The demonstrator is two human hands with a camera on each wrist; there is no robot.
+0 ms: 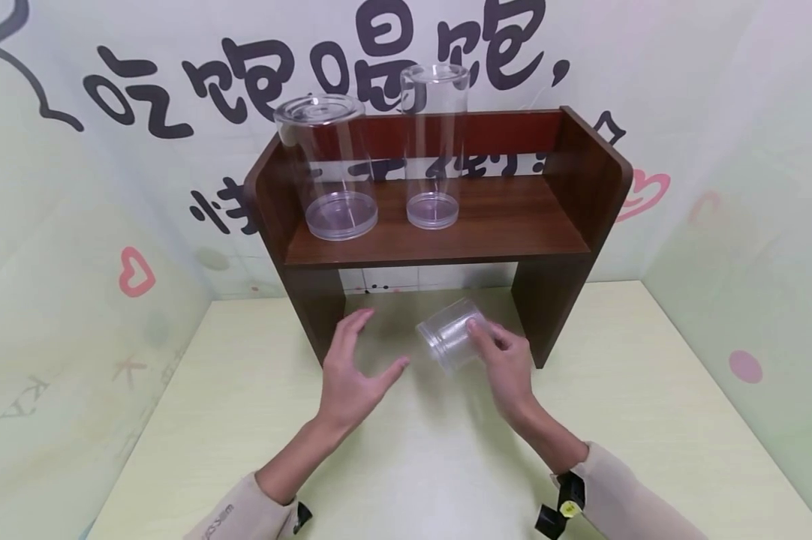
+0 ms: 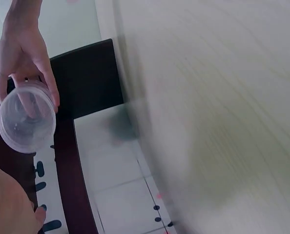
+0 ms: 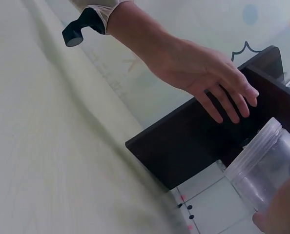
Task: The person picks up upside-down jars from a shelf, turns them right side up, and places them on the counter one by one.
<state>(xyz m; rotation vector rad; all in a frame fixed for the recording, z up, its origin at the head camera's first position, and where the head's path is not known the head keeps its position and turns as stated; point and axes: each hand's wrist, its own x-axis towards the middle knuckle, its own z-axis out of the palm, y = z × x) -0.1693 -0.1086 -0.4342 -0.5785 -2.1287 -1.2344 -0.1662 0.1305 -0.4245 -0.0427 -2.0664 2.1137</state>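
A small clear plastic jar (image 1: 452, 334) is tilted in the air in front of the shelf's lower opening. My right hand (image 1: 507, 367) grips it, thumb on the near side. To its left, my left hand (image 1: 355, 382) is apart from the jar, with thumb and fingers spread and nothing between them. In the left wrist view the jar (image 2: 27, 118) shows its round end, with the right hand's fingers (image 2: 48, 80) around it. The right wrist view shows the jar (image 3: 267, 163) side-on and the left hand (image 3: 208, 73) beyond it.
A dark brown wooden shelf (image 1: 500, 225) stands at the back of the pale table (image 1: 244, 390). On its upper board are a wide clear jar (image 1: 332, 172) at left and a taller, narrower clear jar (image 1: 434, 150) beside it. A printed cloth wall (image 1: 142, 195) surrounds the table.
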